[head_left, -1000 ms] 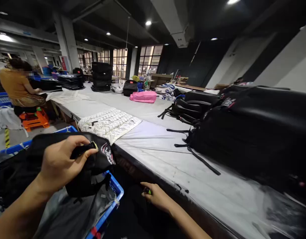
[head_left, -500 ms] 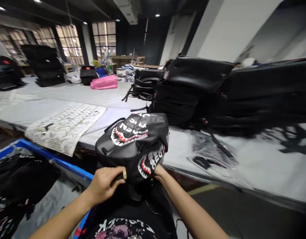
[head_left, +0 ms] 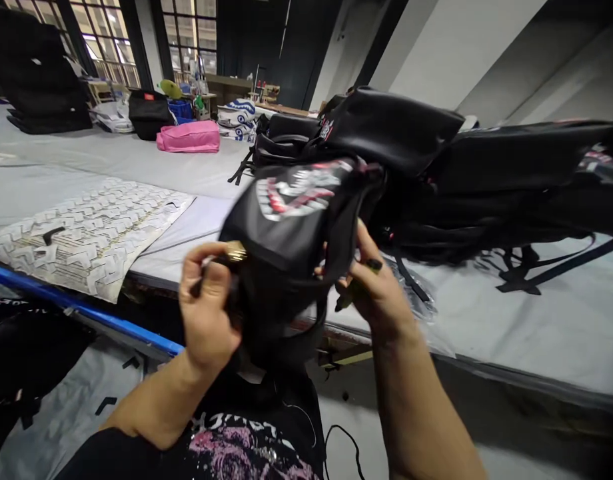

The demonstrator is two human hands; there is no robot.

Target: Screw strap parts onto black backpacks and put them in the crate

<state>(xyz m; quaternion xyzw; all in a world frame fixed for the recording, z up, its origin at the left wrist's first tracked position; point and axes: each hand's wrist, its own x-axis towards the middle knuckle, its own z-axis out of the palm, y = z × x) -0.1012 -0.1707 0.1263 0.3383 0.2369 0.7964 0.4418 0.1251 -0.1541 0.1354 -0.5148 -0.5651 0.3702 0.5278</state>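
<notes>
Beyond both hands runs the long pale table [head_left: 486,327], with a pile of black bags [head_left: 486,193] past the right hand and a blue crate [head_left: 126,325] low beside the left. Between the hands is the black bag [head_left: 281,247], its toothed-mouth print facing up. The left hand [head_left: 206,300] is curled, pinching its left edge beside a gold-coloured piece [head_left: 235,251]; the right hand [head_left: 381,287] grips the opposite side, with a small dark tool [head_left: 354,293], too blurred to name, in its fingers. Handling it well likely means keeping the bag taut, turning it slowly and holding the tool's tip off it. Half a second ago the bag hid the right hand; now that hand shows, and the print is blurred.
</notes>
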